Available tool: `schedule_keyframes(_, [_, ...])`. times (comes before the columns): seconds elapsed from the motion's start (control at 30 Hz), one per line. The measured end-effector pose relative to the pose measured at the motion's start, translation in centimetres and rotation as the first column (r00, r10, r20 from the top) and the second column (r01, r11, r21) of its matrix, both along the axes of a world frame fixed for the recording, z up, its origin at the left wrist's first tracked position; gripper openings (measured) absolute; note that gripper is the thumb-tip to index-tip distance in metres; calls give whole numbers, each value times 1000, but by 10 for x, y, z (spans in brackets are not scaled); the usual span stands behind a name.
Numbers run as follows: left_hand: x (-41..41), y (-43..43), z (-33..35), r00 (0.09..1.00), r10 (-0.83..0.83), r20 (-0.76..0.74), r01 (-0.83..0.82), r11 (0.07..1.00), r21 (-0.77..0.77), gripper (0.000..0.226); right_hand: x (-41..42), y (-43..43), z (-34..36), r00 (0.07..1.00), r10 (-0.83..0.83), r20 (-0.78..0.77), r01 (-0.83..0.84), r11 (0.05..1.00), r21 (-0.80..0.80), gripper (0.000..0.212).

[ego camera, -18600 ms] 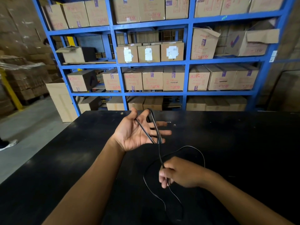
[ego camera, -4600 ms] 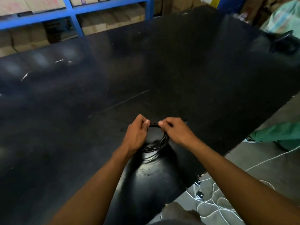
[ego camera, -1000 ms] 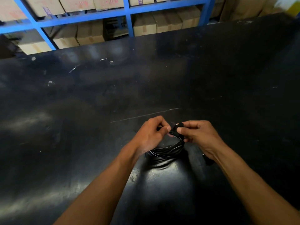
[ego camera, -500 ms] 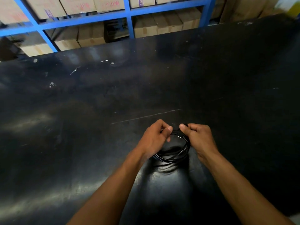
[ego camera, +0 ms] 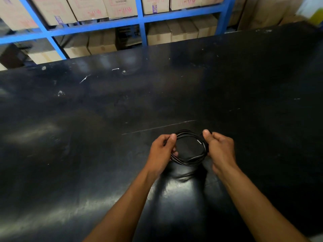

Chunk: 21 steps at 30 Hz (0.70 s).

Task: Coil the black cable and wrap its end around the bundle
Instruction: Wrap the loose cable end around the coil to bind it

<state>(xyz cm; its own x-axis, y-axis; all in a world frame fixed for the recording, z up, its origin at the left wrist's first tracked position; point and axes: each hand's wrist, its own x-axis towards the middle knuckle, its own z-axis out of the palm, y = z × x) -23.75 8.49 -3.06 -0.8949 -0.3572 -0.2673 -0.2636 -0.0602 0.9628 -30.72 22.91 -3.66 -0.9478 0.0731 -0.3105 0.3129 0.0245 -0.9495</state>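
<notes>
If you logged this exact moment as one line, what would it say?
black cable: coiled into round bundle | left hand: grips left side | right hand: grips right side | glossy black table: beneath

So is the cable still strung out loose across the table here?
No: the black cable is gathered into a round coil held at its sides by the left hand and right hand over the table.

Your black cable point(ego camera: 189, 160), wound into a round coil, low over the dark table.

You see several thin glossy strands stacked in one loop, its centre open, sitting near and just right of middle. Its left and right sides are pinched; the loose end cannot be made out.
</notes>
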Motion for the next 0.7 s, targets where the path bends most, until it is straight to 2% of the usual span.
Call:
schedule_keyframes(0.13, [6,9,-4,990,131,-49,-122,982,144,36,12,-1,5,1000,0,22,0,1000,-20,31])
schedule_keyframes(0.2, [4,8,-1,978,200,-57,-193,975,113,37,22,0,8,995,85,54,-85,996,5,26])
schedule_keyframes(0.27, [4,-2,4,983,177,-54,-179,983,-41,40,30,3,18,979,191,64,-194,980,44,19])
schedule_keyframes(0.33, [7,-11,9,998,44,-39,-53,963,-265,42,39,6,33,964,264,44,-265,964,15,8])
schedule_keyframes(0.4, [8,-14,14,995,-95,-2,85,900,-428,40,46,7,47,937,348,14,-347,936,-50,15])
schedule_keyframes(0.47, [10,-11,24,984,-177,17,166,881,-443,37,53,6,54,918,395,-34,-395,919,-7,24])
schedule_keyframes(0.5, [11,-9,29,982,-190,6,179,914,-364,33,56,6,56,925,377,-56,-375,926,35,26])
schedule_keyframes(0.57, [15,-4,39,988,-150,-32,149,988,-30,16,61,5,58,956,278,-94,-272,960,68,24])
schedule_keyframes(0.63, [24,0,46,993,-118,-26,121,951,286,9,68,6,57,974,190,-122,-184,981,61,22])
schedule_keyframes(0.7, [32,4,47,994,-109,-12,106,928,358,13,76,4,57,982,141,-124,-134,989,62,20])
